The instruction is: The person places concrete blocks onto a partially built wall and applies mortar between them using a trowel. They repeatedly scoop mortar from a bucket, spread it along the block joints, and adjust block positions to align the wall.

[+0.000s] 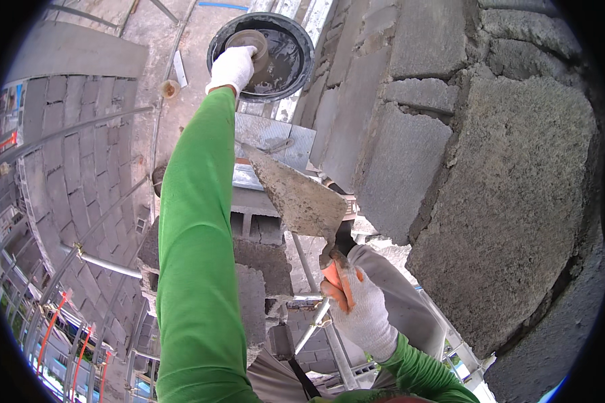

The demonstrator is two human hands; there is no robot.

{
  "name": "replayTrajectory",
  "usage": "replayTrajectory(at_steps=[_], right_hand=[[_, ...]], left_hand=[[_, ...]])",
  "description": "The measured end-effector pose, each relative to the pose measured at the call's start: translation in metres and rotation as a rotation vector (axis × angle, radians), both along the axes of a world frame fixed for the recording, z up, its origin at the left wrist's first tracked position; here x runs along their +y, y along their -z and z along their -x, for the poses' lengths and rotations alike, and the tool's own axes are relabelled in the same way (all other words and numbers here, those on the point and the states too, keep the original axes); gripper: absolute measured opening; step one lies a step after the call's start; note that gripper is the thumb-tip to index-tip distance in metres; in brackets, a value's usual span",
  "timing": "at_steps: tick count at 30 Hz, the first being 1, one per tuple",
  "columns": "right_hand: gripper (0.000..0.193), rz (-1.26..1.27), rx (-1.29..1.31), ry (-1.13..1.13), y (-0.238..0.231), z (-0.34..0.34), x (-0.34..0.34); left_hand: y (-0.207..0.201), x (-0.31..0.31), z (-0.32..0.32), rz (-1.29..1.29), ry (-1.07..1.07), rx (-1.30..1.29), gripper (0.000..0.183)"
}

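At the far end of my stretched-out left arm, my left hand (232, 67) in a white glove grips the rim of a small round grey pot (257, 41). The pot sits inside a black tub (306, 41), beside wet grey mortar (275, 64). Nearer my body, my right hand (364, 312), gloved in white with orange patches on the fingers, is closed round the handle of a pointed trowel (299, 195). Dried mortar coats the trowel's blade, which points up and to the left, toward the tub. Most of the handle is hidden by the fingers.
A concrete block wall (517, 181) with rough joints rises close on the right. Metal planks (296, 144) lie below the tub. Hollow concrete blocks (262, 265) are stacked beneath my left arm. Scaffold poles (107, 262) cross at the left, in front of another block wall (81, 154).
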State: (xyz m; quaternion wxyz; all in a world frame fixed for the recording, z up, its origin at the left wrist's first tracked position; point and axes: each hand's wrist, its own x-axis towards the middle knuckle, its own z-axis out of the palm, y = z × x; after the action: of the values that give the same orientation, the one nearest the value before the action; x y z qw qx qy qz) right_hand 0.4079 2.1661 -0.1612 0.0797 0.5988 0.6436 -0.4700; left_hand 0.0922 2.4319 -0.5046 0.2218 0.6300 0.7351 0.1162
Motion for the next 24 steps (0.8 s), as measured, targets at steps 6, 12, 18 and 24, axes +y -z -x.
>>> replayTrajectory(at_steps=[6, 12, 18, 24], right_hand=[[0.051, -0.051, 0.139, 0.005, -0.001, -0.004, -0.011], [0.055, -0.104, 0.188, -0.064, -0.001, 0.001, -0.020], [0.050, -0.075, 0.183, 0.076, -0.003, 0.006, -0.023], [0.043, -0.119, 0.225, 0.080, -0.008, 0.007, -0.016]], left_hand=[[-0.011, 0.008, 0.020, -0.118, 0.103, -0.252, 0.021], [-0.043, 0.025, 0.008, -0.067, 0.221, -0.309, 0.019], [-0.086, 0.046, -0.004, -0.168, 0.400, -0.102, 0.021], [-0.145, 0.044, 0.020, -0.222, 0.446, 0.008, 0.028]])
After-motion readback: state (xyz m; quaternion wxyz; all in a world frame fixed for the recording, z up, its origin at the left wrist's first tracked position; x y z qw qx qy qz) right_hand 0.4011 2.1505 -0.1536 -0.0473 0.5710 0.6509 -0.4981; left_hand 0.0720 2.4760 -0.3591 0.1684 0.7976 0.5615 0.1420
